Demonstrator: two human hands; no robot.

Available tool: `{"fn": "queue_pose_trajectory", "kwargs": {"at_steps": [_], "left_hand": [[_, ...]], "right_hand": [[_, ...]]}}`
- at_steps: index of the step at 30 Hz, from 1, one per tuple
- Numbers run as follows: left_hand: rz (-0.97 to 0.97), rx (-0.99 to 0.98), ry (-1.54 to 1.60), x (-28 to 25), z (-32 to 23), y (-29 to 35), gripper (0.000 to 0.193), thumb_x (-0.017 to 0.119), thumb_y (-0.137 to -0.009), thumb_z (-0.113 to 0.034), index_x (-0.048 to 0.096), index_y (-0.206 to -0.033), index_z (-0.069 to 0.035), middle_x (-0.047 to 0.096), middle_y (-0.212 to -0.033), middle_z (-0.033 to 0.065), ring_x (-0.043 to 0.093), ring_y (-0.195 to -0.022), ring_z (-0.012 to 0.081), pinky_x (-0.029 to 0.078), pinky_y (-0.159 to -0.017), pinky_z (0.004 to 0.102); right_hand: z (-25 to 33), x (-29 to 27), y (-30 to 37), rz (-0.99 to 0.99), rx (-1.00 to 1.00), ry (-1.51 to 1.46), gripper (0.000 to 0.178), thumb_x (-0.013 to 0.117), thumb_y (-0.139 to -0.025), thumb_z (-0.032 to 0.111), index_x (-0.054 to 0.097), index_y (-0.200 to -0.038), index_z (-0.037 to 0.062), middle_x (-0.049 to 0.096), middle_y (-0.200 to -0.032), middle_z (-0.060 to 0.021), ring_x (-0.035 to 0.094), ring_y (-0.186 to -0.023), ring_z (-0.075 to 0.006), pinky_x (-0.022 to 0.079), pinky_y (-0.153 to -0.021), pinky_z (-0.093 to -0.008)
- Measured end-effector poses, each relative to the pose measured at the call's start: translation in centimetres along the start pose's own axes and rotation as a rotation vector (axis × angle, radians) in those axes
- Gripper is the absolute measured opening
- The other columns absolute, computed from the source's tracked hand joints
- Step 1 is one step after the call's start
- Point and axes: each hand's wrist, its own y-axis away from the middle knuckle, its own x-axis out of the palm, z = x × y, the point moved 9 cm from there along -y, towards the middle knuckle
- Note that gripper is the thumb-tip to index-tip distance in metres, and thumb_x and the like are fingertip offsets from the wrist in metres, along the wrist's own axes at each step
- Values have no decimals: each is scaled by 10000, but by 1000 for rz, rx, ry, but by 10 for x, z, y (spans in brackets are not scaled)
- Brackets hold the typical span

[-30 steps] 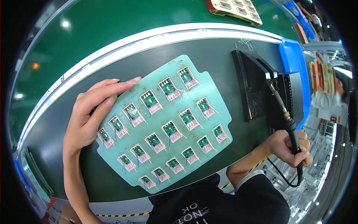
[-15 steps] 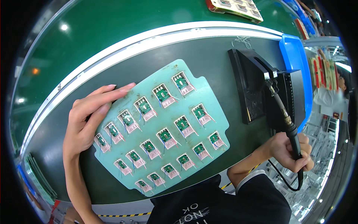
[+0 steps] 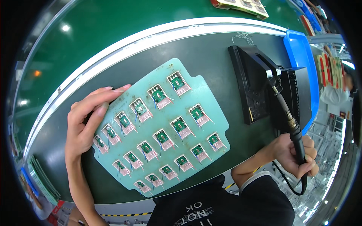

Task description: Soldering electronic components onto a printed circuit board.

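A pale green carrier board (image 3: 160,126) lies tilted on the dark table (image 3: 211,56), near its front edge, and carries sixteen small green circuit modules (image 3: 179,125) in pink-edged pockets, in three slanting rows of six, five and five. The left hand (image 3: 88,122) lies flat and open on the board's left edge, fingers stretched along its upper-left side. The right hand (image 3: 298,154) is off the table's front right corner, closed around the black handle of a soldering iron (image 3: 292,126) whose tip points up toward a black stand (image 3: 260,84) at the table's right end. One blue bin (image 3: 303,52) sits behind that stand along the right edge. A white rail (image 3: 151,37) borders the table's far edge, with a green conveyor belt (image 3: 113,19) beyond it carrying one tan tray (image 3: 245,5) at the top.
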Motion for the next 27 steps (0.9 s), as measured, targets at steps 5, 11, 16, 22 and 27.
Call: {"fn": "queue_pose_trajectory", "kwargs": {"at_steps": [5,11,16,22,27], "left_hand": [[6,18,-4,0,2,2,284,441,-844,-4,593,-1079,44,639,-1051,196,590,-1067,322,324,-1021,383],[-1,0,-11,-1,0,3,294,436,-848,-13,591,-1091,47,626,-1085,204,592,-1060,309,324,-1024,366],[-5,-19,30,1,2,4,296,438,-859,-17,576,-1112,51,606,-1131,203,599,-1043,273,377,-979,336],[-15,-21,95,3,7,4,302,452,-871,-35,566,-1141,38,597,-1156,189,605,-1018,234,449,-893,301],[-25,5,105,0,3,6,305,446,-880,-48,566,-1147,38,604,-1152,170,609,-1002,215,453,-885,291]], "right_hand": [[1,3,-1,39,3,12,168,429,-842,190,384,-719,84,260,-421,-4,209,-315,-83,130,-346,-243],[1,6,1,41,6,-3,168,437,-846,182,392,-724,76,271,-418,-3,220,-318,-81,140,-351,-241],[5,13,1,90,2,-29,173,435,-854,176,394,-729,63,284,-423,-10,236,-323,-83,147,-356,-231],[7,19,3,114,-20,-64,164,427,-865,161,399,-754,43,301,-436,-25,242,-324,-84,160,-351,-228],[9,20,4,-62,5,-38,218,491,-792,140,325,-652,108,209,-429,31,162,-339,-50,113,-362,-217]]}}
